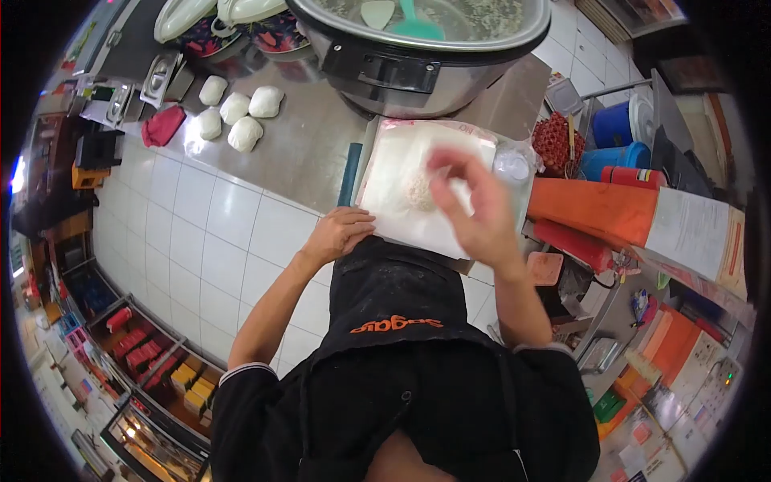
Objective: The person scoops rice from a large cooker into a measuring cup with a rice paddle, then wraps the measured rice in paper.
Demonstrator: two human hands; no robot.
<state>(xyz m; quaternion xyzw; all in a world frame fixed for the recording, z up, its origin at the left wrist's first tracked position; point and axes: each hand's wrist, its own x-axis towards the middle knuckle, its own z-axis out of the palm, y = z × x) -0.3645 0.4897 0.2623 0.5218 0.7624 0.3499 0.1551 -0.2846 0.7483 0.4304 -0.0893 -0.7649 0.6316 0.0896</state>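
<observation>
On the steel counter in front of me lies a white paper sheet (393, 161) with some red print along its far edge. A small pale, grainy patch (418, 195) lies on its middle. My left hand (344, 231) has its fingers curled together on the sheet's near left corner. Above the sheet's right half is my right hand (480, 207), blurred by motion. Its thumb and fingers are curved with a gap between them, and I see nothing in that gap. A dark teal bar (349, 175) lies along the sheet's left side.
A large steel cooker (409, 72) stands behind the sheet, with a teal spatula (418, 30) inside. Several white dough-like lumps (245, 133) and a red cloth (164, 126) lie on the left. A clear plastic container (511, 165) sits right of the sheet, near an orange panel (590, 209).
</observation>
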